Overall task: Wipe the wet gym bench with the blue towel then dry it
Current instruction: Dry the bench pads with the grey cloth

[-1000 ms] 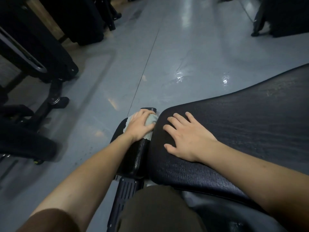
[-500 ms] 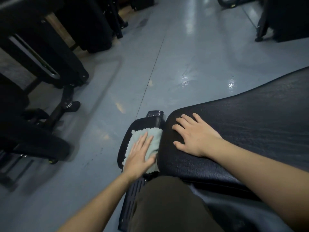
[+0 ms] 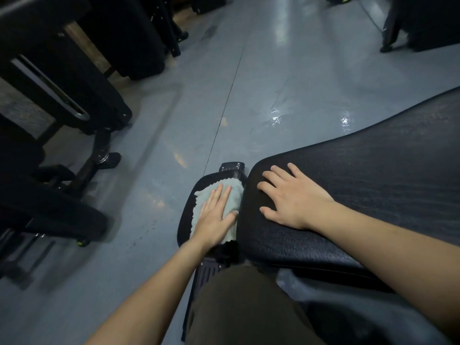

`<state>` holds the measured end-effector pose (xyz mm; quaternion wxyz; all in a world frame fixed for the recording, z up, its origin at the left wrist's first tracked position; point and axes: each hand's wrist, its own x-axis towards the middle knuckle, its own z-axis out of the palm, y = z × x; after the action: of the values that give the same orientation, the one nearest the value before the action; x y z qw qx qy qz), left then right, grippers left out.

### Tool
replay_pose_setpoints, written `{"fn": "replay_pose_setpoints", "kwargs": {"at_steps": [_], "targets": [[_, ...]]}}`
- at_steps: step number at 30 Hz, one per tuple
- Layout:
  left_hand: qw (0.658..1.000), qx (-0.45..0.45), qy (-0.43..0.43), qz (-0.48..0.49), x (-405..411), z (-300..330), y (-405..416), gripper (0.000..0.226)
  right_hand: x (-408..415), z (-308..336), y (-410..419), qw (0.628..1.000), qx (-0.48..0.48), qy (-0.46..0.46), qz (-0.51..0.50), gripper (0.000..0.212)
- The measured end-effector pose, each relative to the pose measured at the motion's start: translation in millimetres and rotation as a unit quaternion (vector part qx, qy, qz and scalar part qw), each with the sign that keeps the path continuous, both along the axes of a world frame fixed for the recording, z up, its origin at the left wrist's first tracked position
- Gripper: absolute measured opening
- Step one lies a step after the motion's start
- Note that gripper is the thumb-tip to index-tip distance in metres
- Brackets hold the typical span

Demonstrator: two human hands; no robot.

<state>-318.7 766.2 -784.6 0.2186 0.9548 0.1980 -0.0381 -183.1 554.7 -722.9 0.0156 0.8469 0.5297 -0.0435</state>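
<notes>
The black gym bench has a long textured back pad running to the right and a small seat pad at its left end. A pale blue towel lies spread over the seat pad. My left hand presses flat on the towel with straight fingers. My right hand rests flat on the near end of the back pad, fingers spread, holding nothing.
Shiny grey floor stretches ahead with wet-looking glints. Black gym machines and frames crowd the left side, and more black equipment stands at the far right. My knee in dark trousers is below the bench.
My left hand slid the towel from the far end of the seat pad back toward me and flattened on it, then pushed slightly forward again. My right hand stayed on the back pad.
</notes>
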Motion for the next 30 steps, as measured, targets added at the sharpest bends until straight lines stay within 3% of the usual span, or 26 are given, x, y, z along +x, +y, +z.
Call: {"fn": "replay_pose_setpoints", "kwargs": {"at_steps": [2, 6, 8, 12, 17, 22, 27, 30], "targets": [[1.0, -0.009, 0.0, -0.004, 25.3, 3.2, 8.4, 0.073, -0.1, -0.3, -0.1, 1.0, -0.001, 0.002, 0.001, 0.085], [0.999, -0.012, -0.032, -0.003, 63.7, 3.0, 24.6, 0.072, 0.1, 0.3, 0.1, 1.0, 0.009, 0.014, -0.002, 0.071], [0.997, -0.048, -0.056, 0.03, 79.3, 2.1, 32.2, 0.059, 0.5, 0.7, 0.3, 1.0, 0.008, 0.016, -0.004, 0.071], [0.991, -0.085, -0.067, 0.074, 91.6, -2.2, 45.5, 0.047, 1.2, 0.3, 1.6, 1.0, 0.003, 0.014, -0.002, 0.088], [0.992, -0.081, -0.03, 0.09, 88.1, 2.1, 52.2, 0.065, 0.9, 0.0, 0.8, 1.0, 0.004, 0.022, -0.006, 0.072], [0.981, -0.101, -0.014, 0.163, 60.7, -1.1, 69.8, 0.083, 2.8, -2.5, 1.2, 1.0, -0.004, 0.02, -0.002, 0.07], [0.934, -0.22, -0.004, 0.282, -5.5, -9.9, 79.8, 0.096, 2.5, 0.7, 0.4, 1.0, -0.007, 0.024, 0.001, 0.07], [0.918, -0.236, -0.019, 0.319, -35.4, -22.7, 79.1, 0.094, 2.2, 1.7, 1.4, 1.0, -0.009, 0.021, 0.001, 0.069]]}}
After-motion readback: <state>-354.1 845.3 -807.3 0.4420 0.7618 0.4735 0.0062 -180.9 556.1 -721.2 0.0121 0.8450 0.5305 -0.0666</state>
